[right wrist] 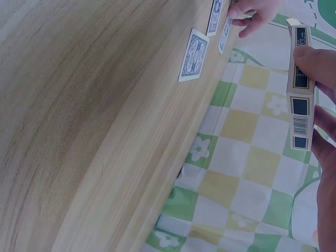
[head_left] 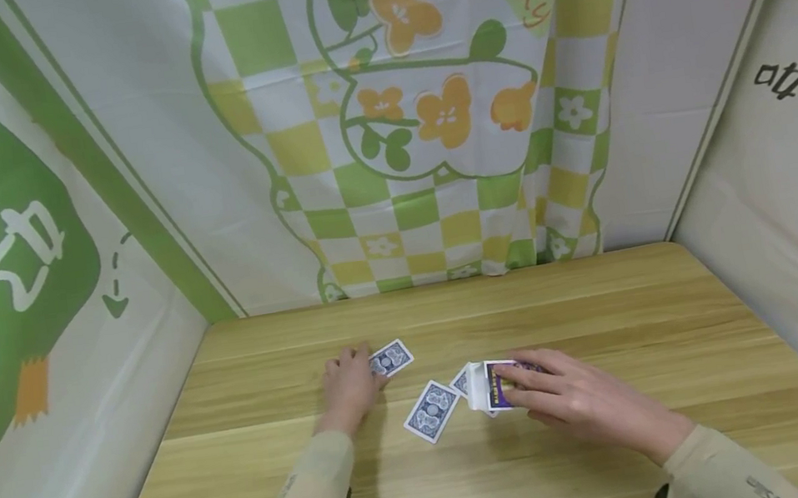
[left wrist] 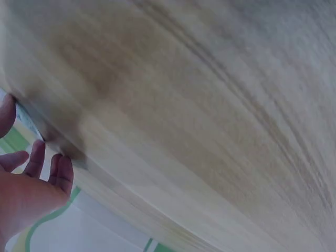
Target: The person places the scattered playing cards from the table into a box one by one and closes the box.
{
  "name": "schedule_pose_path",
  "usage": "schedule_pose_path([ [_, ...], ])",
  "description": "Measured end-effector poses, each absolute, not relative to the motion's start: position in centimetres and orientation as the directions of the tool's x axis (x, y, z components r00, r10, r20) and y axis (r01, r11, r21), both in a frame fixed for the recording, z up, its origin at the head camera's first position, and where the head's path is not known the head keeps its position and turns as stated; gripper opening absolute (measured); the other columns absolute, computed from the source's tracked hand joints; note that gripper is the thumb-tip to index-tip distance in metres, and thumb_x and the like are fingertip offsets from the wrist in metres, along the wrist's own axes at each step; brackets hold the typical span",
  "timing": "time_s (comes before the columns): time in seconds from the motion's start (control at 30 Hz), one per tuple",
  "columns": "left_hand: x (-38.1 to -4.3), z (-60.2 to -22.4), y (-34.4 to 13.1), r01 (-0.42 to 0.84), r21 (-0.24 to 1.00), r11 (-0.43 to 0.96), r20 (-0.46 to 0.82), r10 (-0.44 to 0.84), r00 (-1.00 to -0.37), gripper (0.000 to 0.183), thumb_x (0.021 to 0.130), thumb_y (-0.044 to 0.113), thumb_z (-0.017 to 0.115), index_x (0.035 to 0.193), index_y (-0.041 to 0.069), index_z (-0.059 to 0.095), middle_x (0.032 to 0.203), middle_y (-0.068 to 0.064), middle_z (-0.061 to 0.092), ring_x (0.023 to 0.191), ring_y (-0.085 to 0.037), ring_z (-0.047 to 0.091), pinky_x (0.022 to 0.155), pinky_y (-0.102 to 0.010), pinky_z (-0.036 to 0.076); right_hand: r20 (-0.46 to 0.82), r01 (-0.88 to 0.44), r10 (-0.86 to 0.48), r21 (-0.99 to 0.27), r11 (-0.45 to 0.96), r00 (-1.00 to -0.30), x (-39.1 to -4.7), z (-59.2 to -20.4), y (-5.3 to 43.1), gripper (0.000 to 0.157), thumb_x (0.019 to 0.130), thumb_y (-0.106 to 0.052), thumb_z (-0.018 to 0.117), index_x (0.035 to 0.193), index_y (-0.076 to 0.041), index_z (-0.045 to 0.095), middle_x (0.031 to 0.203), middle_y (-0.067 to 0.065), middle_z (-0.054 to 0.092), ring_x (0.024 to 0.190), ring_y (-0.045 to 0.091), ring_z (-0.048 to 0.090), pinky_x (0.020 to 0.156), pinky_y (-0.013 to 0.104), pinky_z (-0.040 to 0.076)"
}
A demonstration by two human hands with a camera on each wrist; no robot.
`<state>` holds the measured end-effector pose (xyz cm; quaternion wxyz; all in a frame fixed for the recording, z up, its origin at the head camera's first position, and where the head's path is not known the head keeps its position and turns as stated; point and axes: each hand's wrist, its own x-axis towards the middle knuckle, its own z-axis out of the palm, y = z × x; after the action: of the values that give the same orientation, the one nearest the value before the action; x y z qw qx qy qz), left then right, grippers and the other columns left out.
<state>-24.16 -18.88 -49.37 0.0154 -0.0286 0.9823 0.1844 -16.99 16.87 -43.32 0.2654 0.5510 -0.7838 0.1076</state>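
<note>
Three blue-backed playing cards lie face down on the wooden table. My left hand (head_left: 349,386) pinches the leftmost card (head_left: 392,358) by its near end; the thumb and a fingertip meet its edges in the left wrist view, where only a sliver of the card (left wrist: 29,119) shows. The middle card (head_left: 433,411) lies tilted in front of it. A third card (head_left: 459,381) is partly hidden under the card box (head_left: 478,390). My right hand (head_left: 577,394) grips this purple and white box above the table, its flap end pointing left. The box's barcode side (right wrist: 300,125) faces the right wrist camera.
The wooden table (head_left: 264,485) ends at the back against a green and yellow checked curtain (head_left: 417,213). Printed cloth walls stand at the left (head_left: 8,208) and right (head_left: 775,174).
</note>
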Motion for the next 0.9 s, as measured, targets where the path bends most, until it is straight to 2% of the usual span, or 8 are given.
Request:
schedule_pose_path([
  [0.1, -24.0, -48.7, -19.2, -0.096, 0.404, 0.91, -0.085, -0.068, -0.994, 0.081, 0.087, 0.023, 0.08, 0.154, 0.002, 0.041, 0.145, -0.028, 0.048, 0.128, -0.052, 0.044, 0.11, -0.063, 0.041, 0.532, -0.919, -0.806, 0.123, 0.375, -0.258, -17.0, -43.3, 16.9, 0.057, 0.072, -0.01, 0.09, 0.126, -0.014, 0.071, 0.144, 0.005, 0.061, 0.129, 0.03, 0.058, 0.098, 0.042, 0.059],
  [0.23, -23.6, -48.0, -19.7, -0.117, 0.431, 0.895, -0.126, -0.069, -0.99, 0.072, 0.08, 0.019, 0.084, 0.141, -0.002, 0.053, 0.122, -0.022, 0.059, 0.118, -0.045, 0.048, 0.104, -0.058, 0.045, 0.527, -0.919, -0.807, 0.114, 0.378, -0.266, -16.9, -43.2, 16.9, 0.055, 0.075, -0.011, 0.087, 0.127, -0.014, 0.071, 0.145, 0.005, 0.061, 0.13, 0.03, 0.057, 0.099, 0.042, 0.058],
  [0.33, -23.3, -47.9, -20.2, -0.106, 0.442, 0.891, -0.115, -0.06, -0.991, 0.061, 0.077, 0.02, 0.087, 0.128, -0.002, 0.061, 0.108, -0.015, 0.06, 0.109, -0.038, 0.048, 0.1, -0.053, 0.043, 0.53, -0.92, -0.806, 0.113, 0.376, -0.264, -16.9, -43.3, 16.9, 0.054, 0.075, -0.011, 0.086, 0.127, -0.014, 0.071, 0.145, 0.005, 0.061, 0.129, 0.03, 0.057, 0.099, 0.042, 0.058],
  [0.57, -22.8, -48.4, -20.7, -0.063, 0.48, 0.875, -0.037, -0.052, -0.998, 0.057, 0.076, 0.019, 0.087, 0.125, 0.002, 0.063, 0.114, -0.018, 0.056, 0.103, -0.034, 0.046, 0.093, -0.05, 0.044, 0.539, -0.917, -0.803, 0.131, 0.378, -0.254, -16.9, -43.4, 17.0, 0.054, 0.074, -0.012, 0.087, 0.126, -0.014, 0.071, 0.143, 0.005, 0.062, 0.128, 0.03, 0.059, 0.097, 0.043, 0.059],
  [0.73, -22.5, -49.0, -21.0, -0.037, 0.53, 0.847, 0.011, -0.05, -0.999, 0.055, 0.078, 0.013, 0.086, 0.127, 0.006, 0.062, 0.117, -0.019, 0.054, 0.098, -0.032, 0.053, 0.089, -0.05, 0.052, 0.538, -0.915, -0.801, 0.125, 0.383, -0.262, -16.8, -43.5, 17.1, 0.05, 0.078, -0.013, 0.082, 0.127, -0.014, 0.071, 0.143, 0.006, 0.062, 0.127, 0.031, 0.059, 0.098, 0.043, 0.058],
  [0.9, -22.3, -49.3, -21.4, 0.013, 0.552, 0.834, 0.049, -0.017, -0.999, 0.051, 0.083, 0.008, 0.081, 0.131, 0.008, 0.062, 0.112, -0.016, 0.063, 0.095, -0.03, 0.062, 0.09, -0.054, 0.056, 0.54, -0.915, -0.799, 0.122, 0.384, -0.264, -16.8, -43.5, 17.1, 0.052, 0.078, -0.012, 0.084, 0.127, -0.014, 0.071, 0.143, 0.006, 0.062, 0.128, 0.031, 0.059, 0.098, 0.043, 0.058],
])
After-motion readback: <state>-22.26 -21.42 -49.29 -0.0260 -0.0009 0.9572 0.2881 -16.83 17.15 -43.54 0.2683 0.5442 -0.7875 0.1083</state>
